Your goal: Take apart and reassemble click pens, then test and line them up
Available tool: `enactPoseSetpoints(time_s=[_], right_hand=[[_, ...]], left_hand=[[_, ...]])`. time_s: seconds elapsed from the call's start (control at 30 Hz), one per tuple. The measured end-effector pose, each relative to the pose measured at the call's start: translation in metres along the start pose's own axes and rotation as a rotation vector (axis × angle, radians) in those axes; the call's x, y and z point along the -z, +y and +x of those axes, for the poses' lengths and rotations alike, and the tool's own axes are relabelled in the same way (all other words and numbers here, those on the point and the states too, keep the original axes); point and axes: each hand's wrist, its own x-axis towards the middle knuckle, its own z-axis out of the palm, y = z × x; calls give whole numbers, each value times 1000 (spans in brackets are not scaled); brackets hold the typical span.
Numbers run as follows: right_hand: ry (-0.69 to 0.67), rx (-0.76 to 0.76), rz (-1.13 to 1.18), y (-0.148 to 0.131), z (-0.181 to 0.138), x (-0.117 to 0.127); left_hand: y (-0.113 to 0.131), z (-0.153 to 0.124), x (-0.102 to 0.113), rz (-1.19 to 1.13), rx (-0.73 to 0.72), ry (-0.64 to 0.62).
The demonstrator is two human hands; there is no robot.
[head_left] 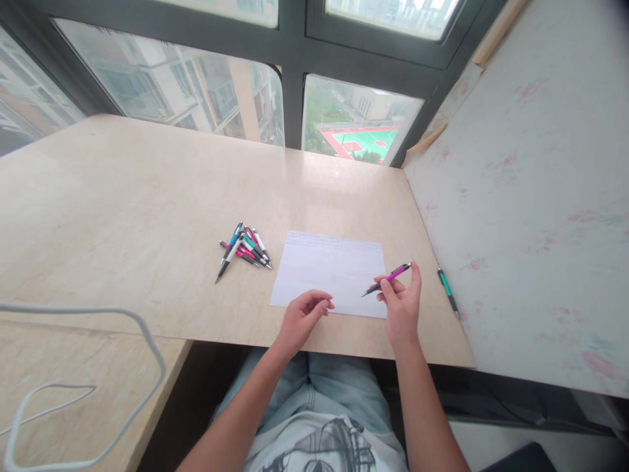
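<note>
Right hand (403,311), fingertips (384,284) snug on pen (397,271)

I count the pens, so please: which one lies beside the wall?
The lone green pen; the purple one is in the right hand, the others are piled together.

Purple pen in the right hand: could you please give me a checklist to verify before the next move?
1. Purple pen gripped by right hand: ok.
2. Pen tip touching paper: cannot tell.
3. Left hand without a pen, by the paper's near edge: ok.
4. Paper flat, handwriting only along its far edge: ok.
5. Pen pile off the paper: ok.
6. All other pens together: not ok, green pen lies by the wall.
</note>
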Motion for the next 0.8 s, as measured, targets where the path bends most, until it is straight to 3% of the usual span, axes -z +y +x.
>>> enactPoseSetpoints(time_s=[0.57, 0.67, 0.8], right_hand=[[12, -32, 1, 9, 6, 8], [-19, -70, 25, 10, 6, 8], [-24, -93, 44, 9, 7, 3]], left_hand=[[4, -1, 0, 26, -10, -21], [4, 2, 4, 187, -100, -21], [3, 9, 13, 598, -326, -6]])
